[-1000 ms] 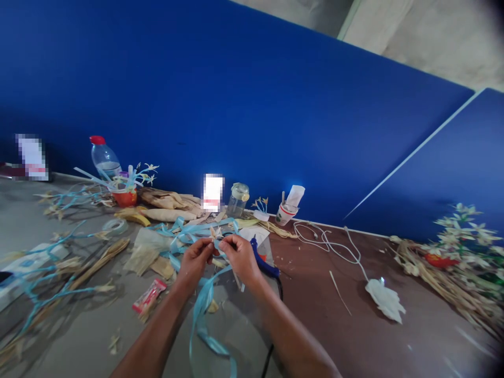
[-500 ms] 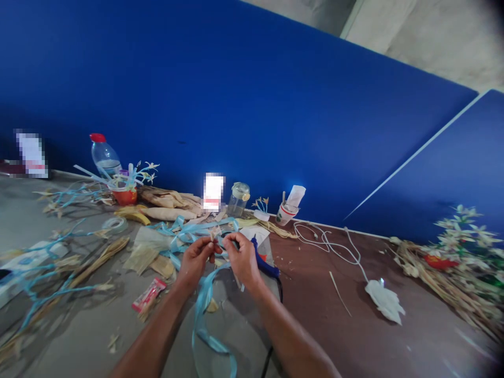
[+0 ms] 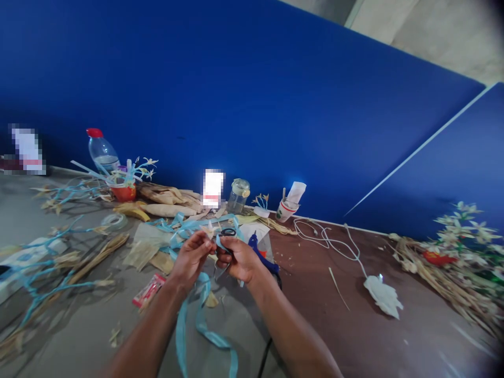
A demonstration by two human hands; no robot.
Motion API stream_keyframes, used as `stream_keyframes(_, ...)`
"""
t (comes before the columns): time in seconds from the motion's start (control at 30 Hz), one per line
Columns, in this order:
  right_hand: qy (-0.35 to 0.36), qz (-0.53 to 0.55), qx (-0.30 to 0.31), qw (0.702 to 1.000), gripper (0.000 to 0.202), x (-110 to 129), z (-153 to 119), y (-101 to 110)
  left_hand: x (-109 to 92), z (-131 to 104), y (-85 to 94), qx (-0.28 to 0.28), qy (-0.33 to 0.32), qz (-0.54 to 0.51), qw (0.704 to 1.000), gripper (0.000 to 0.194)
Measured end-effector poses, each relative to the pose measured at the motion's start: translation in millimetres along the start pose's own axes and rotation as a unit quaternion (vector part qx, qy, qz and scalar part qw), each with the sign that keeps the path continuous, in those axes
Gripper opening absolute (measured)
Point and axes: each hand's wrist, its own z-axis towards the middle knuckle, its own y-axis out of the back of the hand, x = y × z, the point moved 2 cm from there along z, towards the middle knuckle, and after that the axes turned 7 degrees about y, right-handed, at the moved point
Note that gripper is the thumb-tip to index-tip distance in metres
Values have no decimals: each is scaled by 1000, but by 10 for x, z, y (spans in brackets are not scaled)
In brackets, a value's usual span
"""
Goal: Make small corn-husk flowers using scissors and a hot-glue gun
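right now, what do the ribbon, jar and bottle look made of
Ribbon: probably satin-like synthetic; smooth, with a soft sheen along its folds.
Jar: glossy and see-through, so glass or clear plastic; I can't tell which.
Bottle: likely clear plastic, smooth and see-through, with an opaque red cap, probably plastic too.

Flower (image 3: 210, 229): tiny, in the left hand (image 3: 193, 255) — petals too small to count.
Black loop (image 3: 228, 232): at the right hand (image 3: 240, 257), whatever it belongs to mostly hidden by the fingers.
Ribbon (image 3: 210, 338): cut off by the bottom edge.
Cord (image 3: 264, 361): partly behind the right forearm (image 3: 287, 315) — also cut off below.
Screens (image 3: 213, 188): both blurred into blocks, unreadable.
White box (image 3: 11, 287): cropped at left.
Plant (image 3: 462, 228): cropped at right.
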Motion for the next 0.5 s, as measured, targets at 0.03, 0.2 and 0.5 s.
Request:
stream_keyframes(0.03, -11, 1, 10, 1000, 20, 0, 0, 8, -14, -8, -9, 19, 13, -2, 1000, 32)
stream_keyframes(0.2, -67, -27, 35, 997, 15, 14, 0, 52, -38, -20, 10, 95, 71, 44, 992, 35)
stream_keyframes(0.5, -32, -146, 37, 988, 24, 85, -36, 63, -14, -1, 48, 93, 71, 77, 990, 22)
